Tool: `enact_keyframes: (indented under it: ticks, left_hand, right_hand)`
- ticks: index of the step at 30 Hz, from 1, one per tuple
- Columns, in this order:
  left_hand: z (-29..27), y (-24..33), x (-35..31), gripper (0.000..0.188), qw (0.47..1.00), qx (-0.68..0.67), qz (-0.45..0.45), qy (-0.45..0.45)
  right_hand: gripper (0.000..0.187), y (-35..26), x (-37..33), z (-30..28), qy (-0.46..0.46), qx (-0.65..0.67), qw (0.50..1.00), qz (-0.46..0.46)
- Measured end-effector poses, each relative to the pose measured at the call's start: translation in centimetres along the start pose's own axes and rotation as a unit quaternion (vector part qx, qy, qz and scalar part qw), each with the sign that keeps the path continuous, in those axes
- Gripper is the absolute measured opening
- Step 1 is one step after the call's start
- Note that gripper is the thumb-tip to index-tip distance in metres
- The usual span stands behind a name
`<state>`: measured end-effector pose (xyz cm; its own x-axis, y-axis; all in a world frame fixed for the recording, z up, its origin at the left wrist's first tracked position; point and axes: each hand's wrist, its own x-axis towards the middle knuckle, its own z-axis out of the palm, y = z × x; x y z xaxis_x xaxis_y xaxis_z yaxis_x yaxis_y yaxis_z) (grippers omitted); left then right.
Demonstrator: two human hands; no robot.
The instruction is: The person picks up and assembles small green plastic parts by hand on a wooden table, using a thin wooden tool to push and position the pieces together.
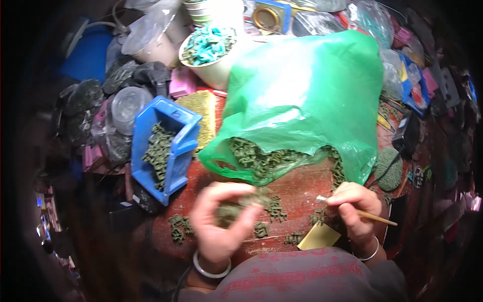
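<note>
My left hand (221, 216) is curled around a clump of small dark green pieces (229, 212), smeared by motion, above the red tabletop. In my right hand (357, 206) is a thin wooden-handled stick (376, 217) with a pale tip pointing left, perhaps a small brush. Between and below the hands lie several loose green pieces (275, 209). Beside the right hand rests a yellow card or pad (319, 236). Ahead of both hands, a large green plastic bag (307, 95) lies with its mouth toward me, and many more green pieces (261, 158) show inside it.
A blue bin (187, 128) with green pieces stands at left, next to a yellowish sponge-like block (204, 108). Behind it is a white tub (216, 75) of teal pieces. A round green pad (388, 168) and a black box with a cable (406, 133) lie at right.
</note>
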<state>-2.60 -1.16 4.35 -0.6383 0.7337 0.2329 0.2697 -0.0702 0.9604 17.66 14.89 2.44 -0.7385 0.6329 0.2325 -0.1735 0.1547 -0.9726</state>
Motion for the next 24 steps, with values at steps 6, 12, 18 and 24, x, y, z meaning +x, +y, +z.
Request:
enact_keyframes:
  ticks: [6,12,18,24]
  left_hand:
    - [-7.6,-1.4,4.2,0.027,0.925,0.176,0.081,0.326]
    - [-7.0,-2.1,4.8,0.02,0.906,0.316,0.157,0.233]
    - [-0.2,-1.6,0.8,0.014,0.963,0.183,0.125,0.152]
    - [1.3,-2.4,-0.2,0.024,0.983,0.131,-0.047,-0.119]
  right_hand:
    - [0.014,-0.5,0.5,1.0,-0.058,-0.044,0.997,-0.012]
    - [0.019,-0.5,0.7,1.8,-0.058,-0.102,0.982,0.147]
    - [0.032,1.6,0.9,3.4,-0.219,-0.288,0.927,-0.096]
    - [0.034,2.2,0.6,4.0,-0.221,-0.36,0.901,-0.1]
